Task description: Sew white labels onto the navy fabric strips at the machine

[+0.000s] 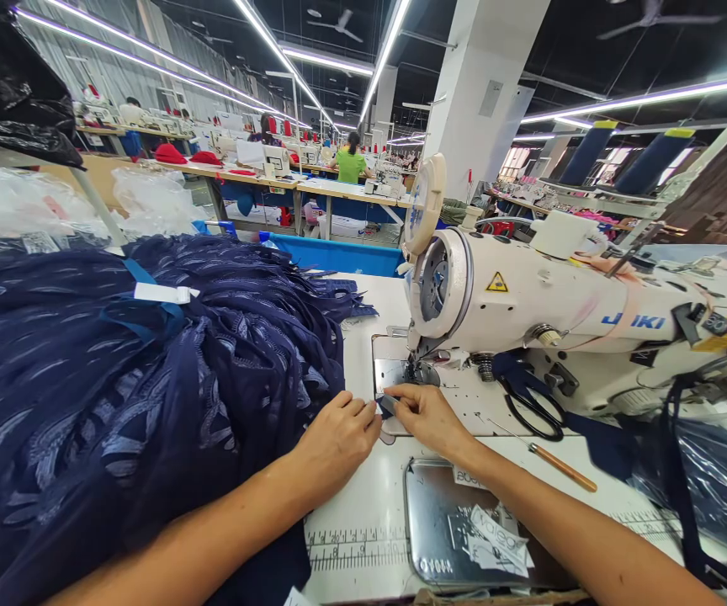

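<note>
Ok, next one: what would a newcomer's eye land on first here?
Probably the big heap of navy cloth filling the left side of the view, then the white sewing machine on the right. Between them, low in the middle, the left hand and right hand meet at a small piece just in front of the needle area.

Left fingers [362,411], right fingers [406,399] pinching small dark piece [388,404].

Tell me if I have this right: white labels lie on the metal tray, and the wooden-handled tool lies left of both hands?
Not quite: the head view shows the wooden-handled tool to the right of the right hand. White labels do lie on the metal tray.
</note>
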The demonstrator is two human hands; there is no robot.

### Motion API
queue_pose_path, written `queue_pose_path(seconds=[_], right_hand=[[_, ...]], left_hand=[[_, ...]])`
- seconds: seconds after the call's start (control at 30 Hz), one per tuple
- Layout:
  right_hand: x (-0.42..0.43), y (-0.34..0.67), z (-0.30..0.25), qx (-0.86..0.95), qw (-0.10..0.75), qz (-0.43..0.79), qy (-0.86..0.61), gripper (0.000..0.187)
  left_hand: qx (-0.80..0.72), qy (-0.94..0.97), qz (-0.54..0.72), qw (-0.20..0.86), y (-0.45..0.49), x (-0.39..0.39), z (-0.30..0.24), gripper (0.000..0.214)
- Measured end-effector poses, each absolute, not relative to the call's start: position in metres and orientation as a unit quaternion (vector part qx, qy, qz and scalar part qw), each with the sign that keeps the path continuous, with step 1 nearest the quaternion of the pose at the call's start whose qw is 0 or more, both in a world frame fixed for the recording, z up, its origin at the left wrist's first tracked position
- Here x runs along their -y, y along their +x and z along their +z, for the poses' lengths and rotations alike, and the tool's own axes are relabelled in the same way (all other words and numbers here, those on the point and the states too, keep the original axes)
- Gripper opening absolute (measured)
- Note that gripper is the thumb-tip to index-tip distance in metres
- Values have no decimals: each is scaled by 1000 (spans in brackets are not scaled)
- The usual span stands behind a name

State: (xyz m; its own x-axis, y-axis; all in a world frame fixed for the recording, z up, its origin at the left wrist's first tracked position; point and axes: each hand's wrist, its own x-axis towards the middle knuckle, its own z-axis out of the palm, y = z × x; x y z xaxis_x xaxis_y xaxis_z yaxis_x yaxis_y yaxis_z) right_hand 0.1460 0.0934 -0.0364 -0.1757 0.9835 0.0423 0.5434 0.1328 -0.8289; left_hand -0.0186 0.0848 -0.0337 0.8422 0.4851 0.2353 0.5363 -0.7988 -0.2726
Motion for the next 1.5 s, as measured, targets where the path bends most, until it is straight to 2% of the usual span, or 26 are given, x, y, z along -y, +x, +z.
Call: queue_pose_path(seconds=[0.4,0.77,1.1,1.27,1.5], right_hand=[[-82,148,-40,788,269,189,-521,35],[-89,152,-29,744,260,310,-532,36],[-84,156,-30,749,260,310,-525,37],[-85,160,-27,736,255,355,-517,34],[-83,159,-31,712,283,365,-529,33]], left_hand=[[273,-944,-70,171,-17,-84,-31,16],[270,-943,-72,181,-16,-84,-33,12],[271,-943,-60,183,-16,-82,-27,13],[267,-945,-63,176,-17,-82,-26,15],[268,-945,-58,176,-18,-80,-23,17]])
